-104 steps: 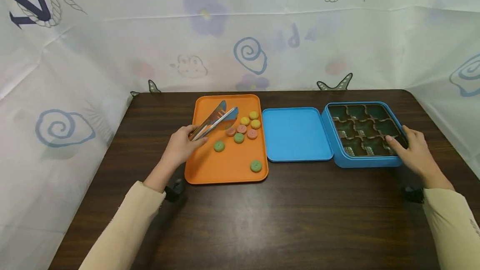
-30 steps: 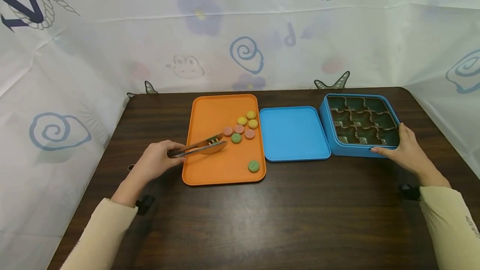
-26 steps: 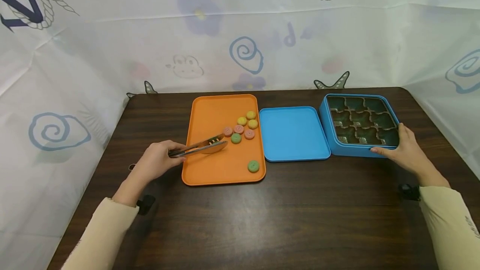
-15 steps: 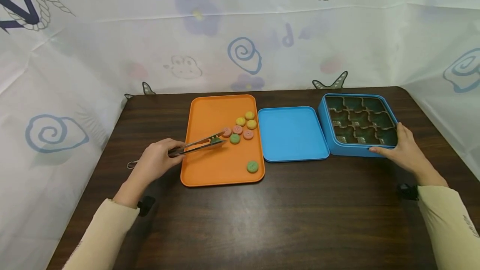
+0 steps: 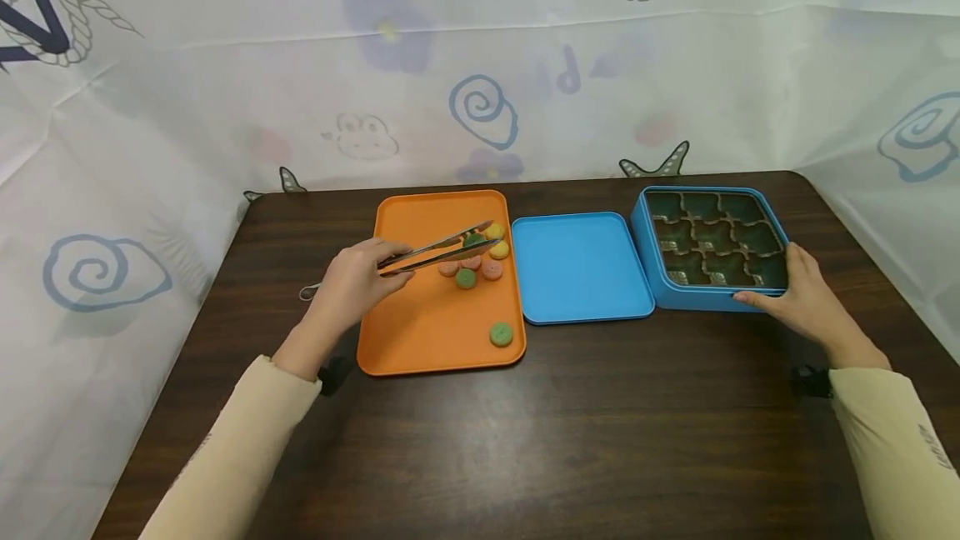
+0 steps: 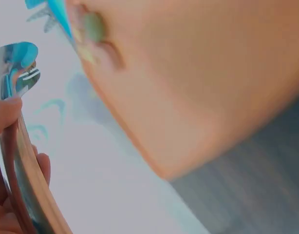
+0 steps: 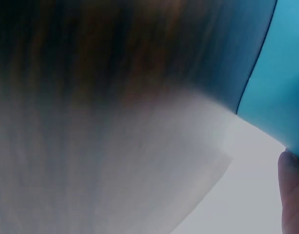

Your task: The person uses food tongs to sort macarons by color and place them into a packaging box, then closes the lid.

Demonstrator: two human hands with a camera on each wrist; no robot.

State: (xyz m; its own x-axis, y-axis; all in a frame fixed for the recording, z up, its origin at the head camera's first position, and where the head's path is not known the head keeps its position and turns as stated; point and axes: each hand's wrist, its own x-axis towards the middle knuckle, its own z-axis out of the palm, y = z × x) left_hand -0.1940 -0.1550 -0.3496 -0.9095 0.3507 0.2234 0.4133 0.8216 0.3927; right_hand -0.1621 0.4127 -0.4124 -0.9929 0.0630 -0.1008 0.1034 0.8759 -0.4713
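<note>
My left hand [image 5: 348, 290] grips metal tongs [image 5: 438, 259] with a fork-like tip and a spoon-like one. Between the tips sits a green button-like disc [image 5: 473, 240], over the back right of the orange tray [image 5: 420, 344]. Pink discs [image 5: 492, 270], yellow discs [image 5: 498, 250] and a green disc [image 5: 466, 278] are grouped below the tongs, partly covered by them. Another green disc [image 5: 501, 334] lies alone near the tray's front right corner. My right hand [image 5: 806, 307] holds the near right corner of the blue box [image 5: 701, 298], thumb on its front wall.
A flat blue tray or lid [image 5: 585, 269] lies between the orange tray and the box. Dark compartments [image 5: 712, 236] divide the box inside. A white cord loop [image 5: 307, 292] shows left of my left hand. Printed white cloth [image 5: 300, 90] hangs behind the brown table [image 5: 585, 423].
The tongs have picked up a green disc from the orange tray's left part and moved back and right with it. Earlier, the blue box shifted slightly back, with my right hand at its corner.
</note>
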